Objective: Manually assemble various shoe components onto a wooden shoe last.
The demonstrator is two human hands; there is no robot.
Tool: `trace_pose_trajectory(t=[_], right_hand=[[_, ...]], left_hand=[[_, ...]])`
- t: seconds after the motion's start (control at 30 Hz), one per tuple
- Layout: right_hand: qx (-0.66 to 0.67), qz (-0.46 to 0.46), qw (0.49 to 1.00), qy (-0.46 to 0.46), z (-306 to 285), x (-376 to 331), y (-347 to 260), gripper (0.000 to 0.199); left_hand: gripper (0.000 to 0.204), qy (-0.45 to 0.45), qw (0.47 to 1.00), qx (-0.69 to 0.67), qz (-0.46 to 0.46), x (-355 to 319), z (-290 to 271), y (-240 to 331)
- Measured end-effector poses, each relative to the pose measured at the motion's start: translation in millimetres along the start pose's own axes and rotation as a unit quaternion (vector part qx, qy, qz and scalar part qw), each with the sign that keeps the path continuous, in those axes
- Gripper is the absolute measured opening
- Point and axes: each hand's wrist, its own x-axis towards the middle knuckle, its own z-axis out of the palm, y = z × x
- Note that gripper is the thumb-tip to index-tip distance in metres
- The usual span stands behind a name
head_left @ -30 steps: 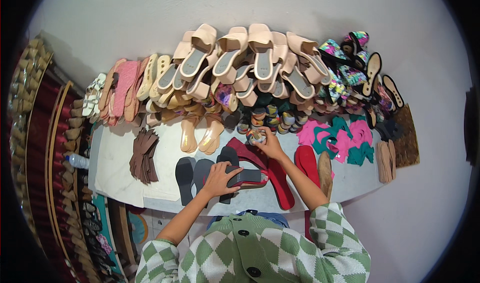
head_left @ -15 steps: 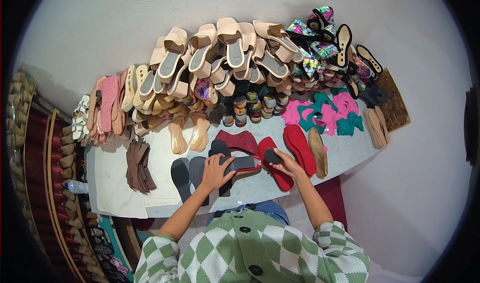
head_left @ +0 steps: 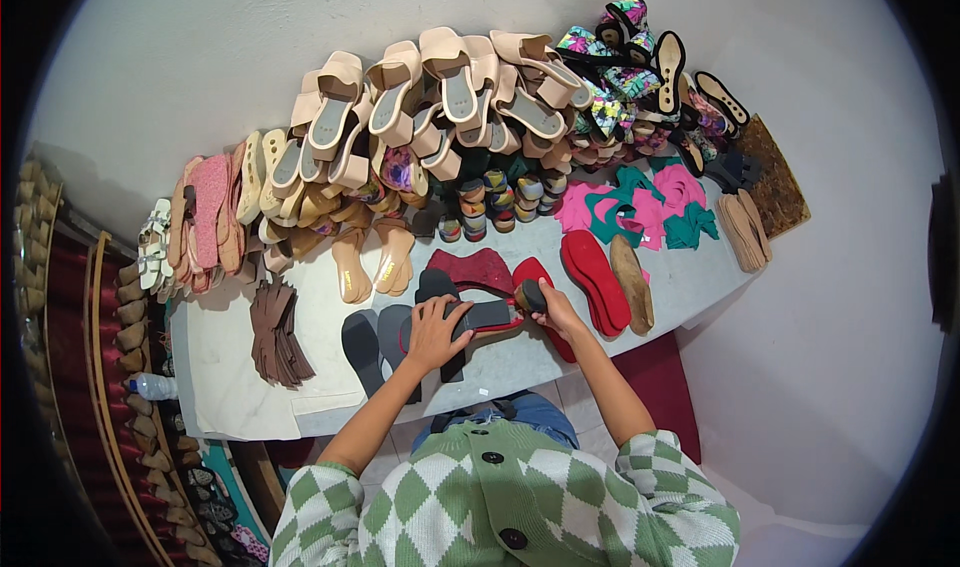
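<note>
Gripped in this worker's right hand, a dark-ended heel block, near the heel end of a dark-soled red shoe; left hand holding that shoe, over the pale table

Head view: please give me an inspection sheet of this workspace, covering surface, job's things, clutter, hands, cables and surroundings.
Surface: pale grey table, with a white sheet over its left part.
Job's things: red sandal with a dark sole; patterned heel beside its end, contact unclear.
Clutter: piled beige sandals along the back, brown strips at left, pink and green scraps at right.
Hands: left hand lies on the red sandal, its grip partly hidden; right hand grips the heel.
Cables: nothing seen.
Surroundings: pale wall behind and at right; bottle left of the table.
</note>
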Motion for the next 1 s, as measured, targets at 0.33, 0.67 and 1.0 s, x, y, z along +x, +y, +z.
trace_pose_trajectory(t=[0.33,0.67,1.0], right_hand=[[0.184,0.082,0.972,-0.124,-19.0,8.5,9.0,0.036],[0.290,0.088,0.925,-0.228,-12.4,-8.3,-12.2,0.039],[0.114,-0.046,0.991,-0.047,-25.6,-3.8,-3.0,0.032]], left_hand=[[0.050,0.003,1.000,0.011,0.004,-2.6,-0.6,0.9],[0.050,0.004,1.000,0.009,0.001,-3.0,-1.3,-2.2],[0.049,0.000,1.000,0.004,0.006,2.1,-1.8,-2.5]])
